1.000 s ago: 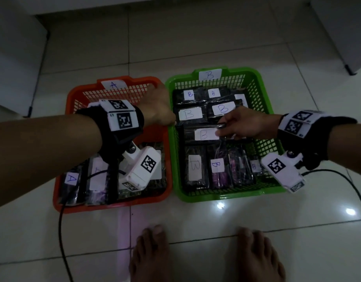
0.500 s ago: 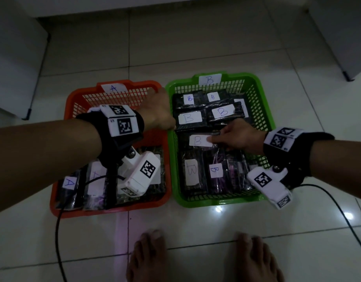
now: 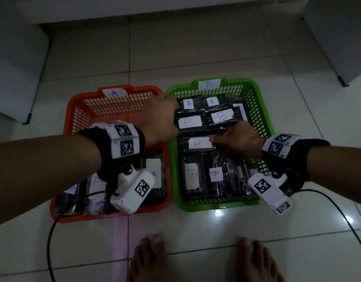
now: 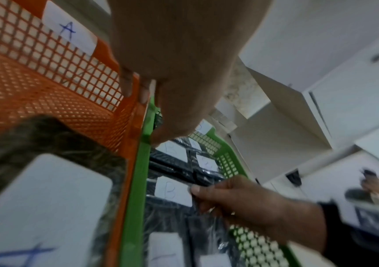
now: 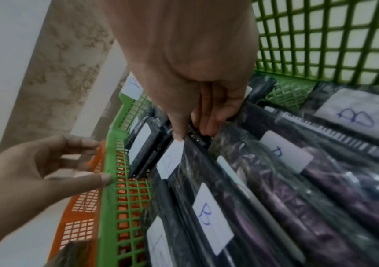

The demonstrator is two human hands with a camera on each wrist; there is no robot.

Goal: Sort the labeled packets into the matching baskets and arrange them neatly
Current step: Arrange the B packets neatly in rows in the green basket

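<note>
Two baskets stand side by side on the floor: an orange basket [image 3: 73, 110] tagged A and a green basket [image 3: 265, 110] tagged B. Dark packets with white B labels fill the green one. My right hand [image 3: 216, 140] pinches the right end of the middle B packet [image 3: 197, 143], which lies across the row in front; thumb and fingers close on its edge [image 5: 190, 131]. My left hand [image 3: 167, 110] holds the two touching rims, with its fingers [image 4: 126, 86] on the orange wall and the thumb on the green one. A-labelled packets [image 3: 154, 174] lie at the near end of the orange basket.
My bare feet [image 3: 147, 259] are on the tiles just in front of the baskets. Black cables [image 3: 50, 241] trail from both wrists across the floor. White furniture [image 3: 16, 78] stands at the left, and more [image 3: 338, 37] at the right. The far half of the orange basket holds nothing.
My right hand has slid the middle B packet slightly to the left while still pinching it. The left hand has stayed on the rims. The view has tilted a little.
</note>
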